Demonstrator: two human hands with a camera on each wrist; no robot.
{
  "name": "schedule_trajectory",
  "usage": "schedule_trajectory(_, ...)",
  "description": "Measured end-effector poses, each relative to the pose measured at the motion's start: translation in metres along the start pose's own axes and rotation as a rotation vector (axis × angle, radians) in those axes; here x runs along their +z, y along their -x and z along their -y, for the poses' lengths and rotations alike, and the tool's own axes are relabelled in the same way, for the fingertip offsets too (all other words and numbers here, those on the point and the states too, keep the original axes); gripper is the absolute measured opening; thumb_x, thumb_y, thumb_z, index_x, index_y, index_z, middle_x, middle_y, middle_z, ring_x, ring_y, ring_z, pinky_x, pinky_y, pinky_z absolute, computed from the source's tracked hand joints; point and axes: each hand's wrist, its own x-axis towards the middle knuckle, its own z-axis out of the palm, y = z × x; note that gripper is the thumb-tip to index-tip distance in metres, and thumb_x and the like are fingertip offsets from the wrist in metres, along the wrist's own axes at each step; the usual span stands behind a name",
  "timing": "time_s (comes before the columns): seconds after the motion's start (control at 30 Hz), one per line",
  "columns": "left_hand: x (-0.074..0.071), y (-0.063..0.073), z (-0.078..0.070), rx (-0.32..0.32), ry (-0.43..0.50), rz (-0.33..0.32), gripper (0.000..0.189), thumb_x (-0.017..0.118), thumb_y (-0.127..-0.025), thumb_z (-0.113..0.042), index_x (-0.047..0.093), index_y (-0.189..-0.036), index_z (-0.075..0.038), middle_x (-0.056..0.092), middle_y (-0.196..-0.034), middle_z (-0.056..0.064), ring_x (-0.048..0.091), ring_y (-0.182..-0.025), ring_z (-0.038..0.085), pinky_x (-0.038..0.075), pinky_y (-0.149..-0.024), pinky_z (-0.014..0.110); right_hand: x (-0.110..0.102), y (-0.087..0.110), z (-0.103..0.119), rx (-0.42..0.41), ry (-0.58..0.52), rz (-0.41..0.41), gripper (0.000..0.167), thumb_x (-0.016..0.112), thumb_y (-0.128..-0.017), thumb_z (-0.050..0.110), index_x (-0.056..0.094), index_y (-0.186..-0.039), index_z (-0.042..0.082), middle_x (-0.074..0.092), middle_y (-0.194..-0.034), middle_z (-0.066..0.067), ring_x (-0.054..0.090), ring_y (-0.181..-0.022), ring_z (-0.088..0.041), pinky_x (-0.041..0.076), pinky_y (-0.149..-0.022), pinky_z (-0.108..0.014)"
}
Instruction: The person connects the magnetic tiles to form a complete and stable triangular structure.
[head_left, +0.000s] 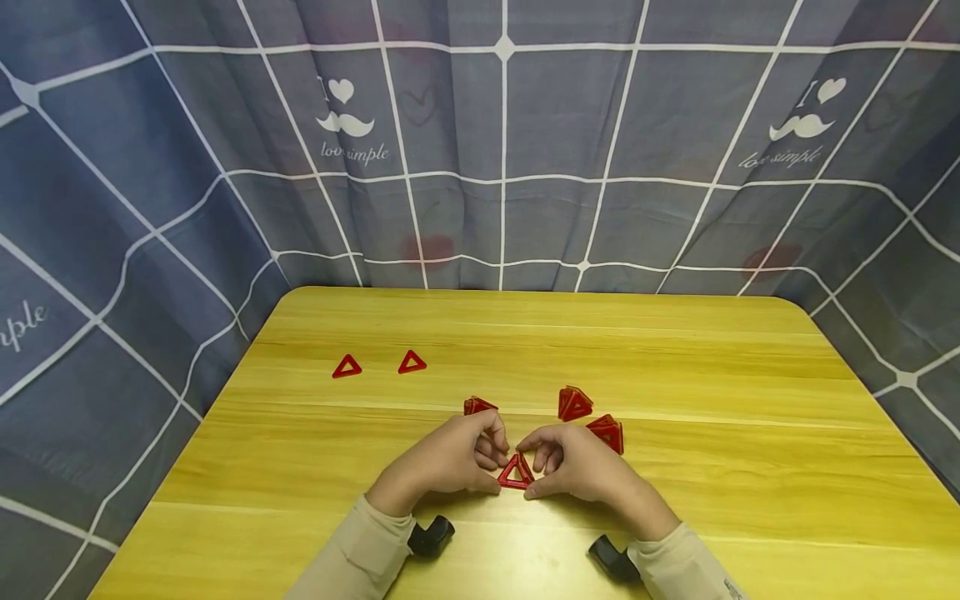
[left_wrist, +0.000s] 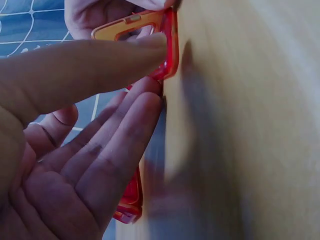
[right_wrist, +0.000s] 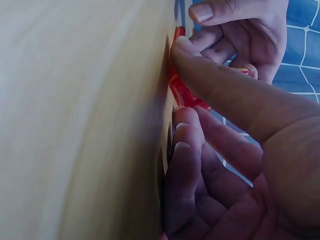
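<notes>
Between the two hands, small red triangle frames lean together in a pyramid-like shape on the wooden table. From the left, my left hand pinches this piece with thumb and fingertips. In the left wrist view, its thumb lies across the red-orange triangle frames, with fingertips at their lower corner. My right hand grips the opposite side, thumb in front and index finger at the top. The right wrist view shows its thumb over the red frames, while the other fingers curl beside the tabletop.
Behind my left hand stands a red triangle cluster. Two more red clusters, one farther back and one by the right knuckles, are nearby. Single triangles, left and right, lie flat. A checked curtain borders the table.
</notes>
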Motion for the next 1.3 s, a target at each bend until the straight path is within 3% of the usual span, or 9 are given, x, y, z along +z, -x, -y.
schedule_trajectory(0.2,-0.003,0.000,0.004,0.023,-0.013,0.010,0.041,0.083,-0.072,0.015,0.056,-0.098,-0.001,0.067,-0.098,0.011,0.069,-0.093,0.025,0.056,-0.079,0.028,0.000,0.001,-0.001,-0.014,0.012,0.003,0.044,0.093,-0.072,0.016,0.075,-0.111,0.009,0.062,-0.080,0.000,0.057,-0.069,-0.013,0.049,-0.062,-0.027)
schedule_trajectory(0.47,-0.015,0.002,0.007,0.067,-0.236,-0.017,0.036,0.089,-0.073,0.001,0.069,-0.102,-0.008,0.067,-0.095,0.002,0.064,-0.087,0.020,0.054,-0.080,0.034,0.000,0.000,-0.001,-0.028,0.020,0.008,0.046,0.093,-0.072,0.018,0.073,-0.112,0.009,0.061,-0.080,-0.001,0.055,-0.067,-0.012,0.048,-0.061,-0.027)
schedule_trajectory(0.77,-0.024,0.005,0.005,0.088,-0.247,-0.019,0.036,0.088,-0.075,-0.002,0.070,-0.106,-0.004,0.068,-0.097,0.004,0.064,-0.089,0.022,0.054,-0.082,0.037,0.001,0.002,-0.001,-0.032,0.024,0.026,0.041,0.093,-0.072,0.021,0.076,-0.108,0.014,0.062,-0.078,0.001,0.055,-0.066,-0.009,0.049,-0.063,-0.027)
schedule_trajectory(0.87,-0.034,0.010,0.002,0.089,-0.243,-0.095,0.034,0.087,-0.078,-0.007,0.070,-0.107,-0.005,0.069,-0.098,0.006,0.065,-0.090,0.025,0.054,-0.081,0.038,0.000,0.003,-0.002,-0.023,0.031,0.031,0.041,0.093,-0.073,0.021,0.076,-0.109,0.014,0.062,-0.078,0.002,0.054,-0.066,-0.008,0.049,-0.064,-0.027)
schedule_trajectory(1.1,-0.075,0.021,0.013,0.043,-0.251,-0.451,0.044,0.086,-0.081,-0.010,0.069,-0.121,-0.008,0.067,-0.113,0.014,0.063,-0.101,0.034,0.053,-0.087,0.044,0.002,0.004,-0.002,-0.038,0.058,0.043,0.041,0.092,-0.073,0.028,0.073,-0.107,0.017,0.060,-0.077,0.003,0.050,-0.064,-0.006,0.048,-0.063,-0.026)
schedule_trajectory(1.17,-0.087,0.021,0.019,0.014,-0.290,-0.497,0.050,0.085,-0.081,-0.010,0.067,-0.127,-0.007,0.065,-0.116,0.016,0.061,-0.105,0.035,0.051,-0.089,0.047,0.003,0.003,-0.002,-0.043,0.064,0.041,0.041,0.092,-0.073,0.029,0.073,-0.106,0.017,0.060,-0.076,0.003,0.050,-0.063,-0.005,0.047,-0.063,-0.026)
schedule_trajectory(1.3,-0.110,0.013,0.032,-0.049,-0.363,-0.507,0.060,0.085,-0.080,-0.009,0.062,-0.136,-0.004,0.062,-0.124,0.019,0.059,-0.109,0.038,0.050,-0.091,0.051,0.003,0.003,-0.001,-0.042,0.062,0.035,0.040,0.092,-0.073,0.029,0.073,-0.106,0.017,0.059,-0.075,0.003,0.050,-0.063,-0.005,0.047,-0.062,-0.026)
